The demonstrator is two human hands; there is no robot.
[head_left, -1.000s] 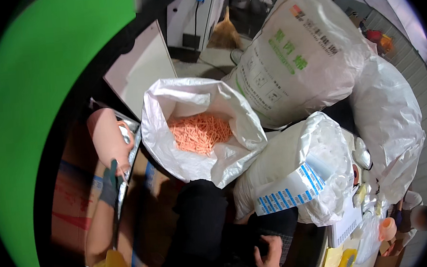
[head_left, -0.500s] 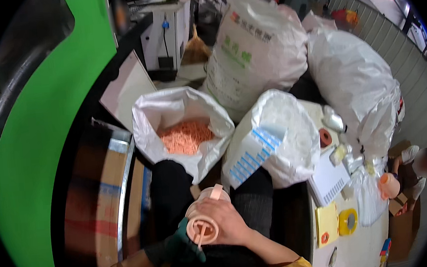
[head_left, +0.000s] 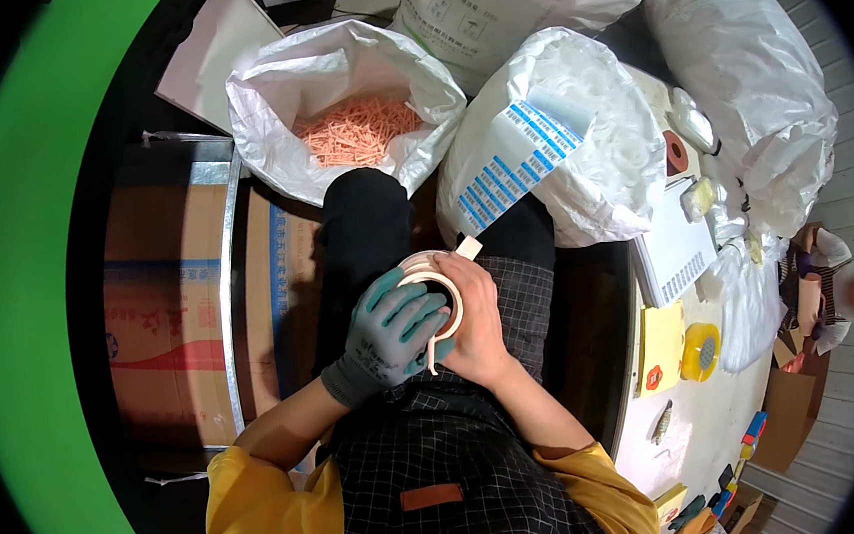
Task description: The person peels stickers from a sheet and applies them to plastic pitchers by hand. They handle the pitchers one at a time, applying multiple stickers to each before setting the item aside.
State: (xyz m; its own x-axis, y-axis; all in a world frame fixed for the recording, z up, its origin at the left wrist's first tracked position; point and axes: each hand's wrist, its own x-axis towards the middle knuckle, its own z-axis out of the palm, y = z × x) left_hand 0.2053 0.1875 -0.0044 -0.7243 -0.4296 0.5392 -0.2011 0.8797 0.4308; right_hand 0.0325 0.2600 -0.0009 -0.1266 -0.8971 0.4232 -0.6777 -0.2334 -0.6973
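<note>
Above my lap I hold a peach-pink plastic jug [head_left: 453, 287], its round opening facing up toward me. A small tab or handle juts from its far side, and a thin strip hangs down at the near side of the rim. My left hand [head_left: 382, 336], in a grey and green glove, is closed over the left side, fingers bent across the rim and opening. Bare, my right hand [head_left: 475, 318] wraps round the right side. The lower body of the jug is hidden by my hands.
Ahead stands an open white sack [head_left: 264, 104] of pink plastic strips. Beside it is a white sack [head_left: 500, 176] of clear plastic pieces, with a label sheet [head_left: 519, 164]. Cardboard boxes [head_left: 165, 318] lie left; the right-hand table [head_left: 636, 441] bears yellow tape [head_left: 700, 351]. Another person is at far right.
My view has tipped downward. My gloved left hand has come up from below the jug onto its rim, and my right hand has shifted from its top to its right side.
</note>
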